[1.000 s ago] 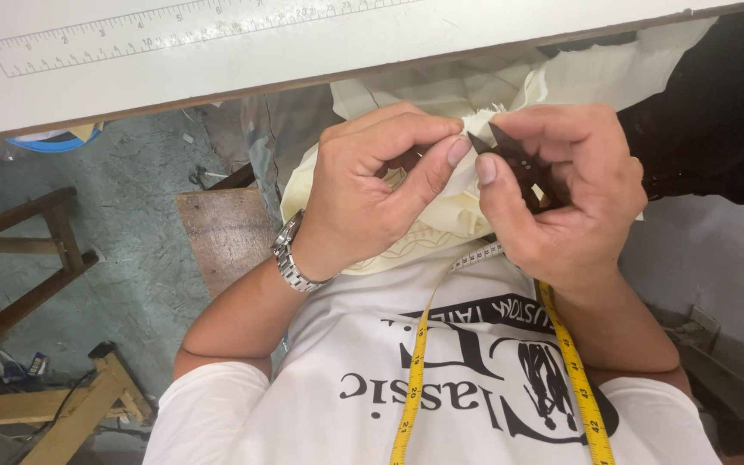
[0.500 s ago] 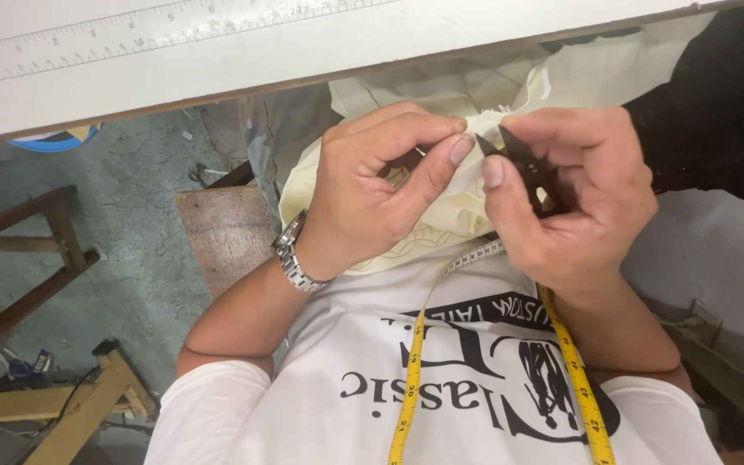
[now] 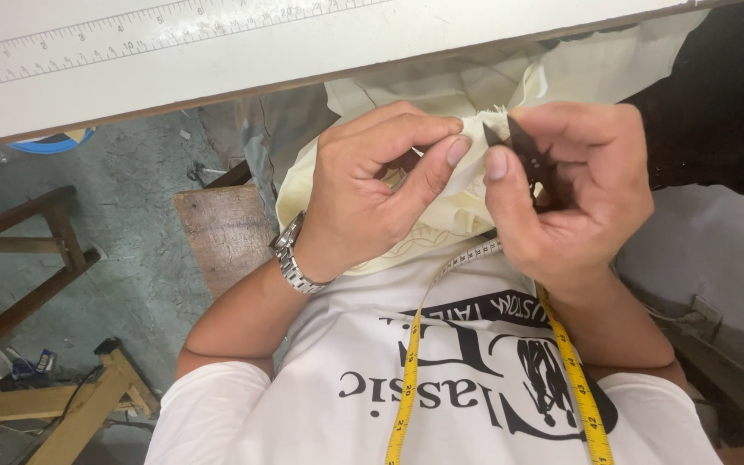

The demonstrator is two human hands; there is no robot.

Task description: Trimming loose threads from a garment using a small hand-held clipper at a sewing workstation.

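The left hand (image 3: 372, 194) is pinching the cream cloth (image 3: 441, 215) while the right hand (image 3: 574, 194), at its 3 o'clock, is gripping dark snips (image 3: 531, 159) at the edge, trimming apparently unfinished.

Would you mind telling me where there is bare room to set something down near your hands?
The white table top is bare to the right of the printed ruler. It is crowded where the left hand and right hand, holding dark snips, bunch the cream fabric.
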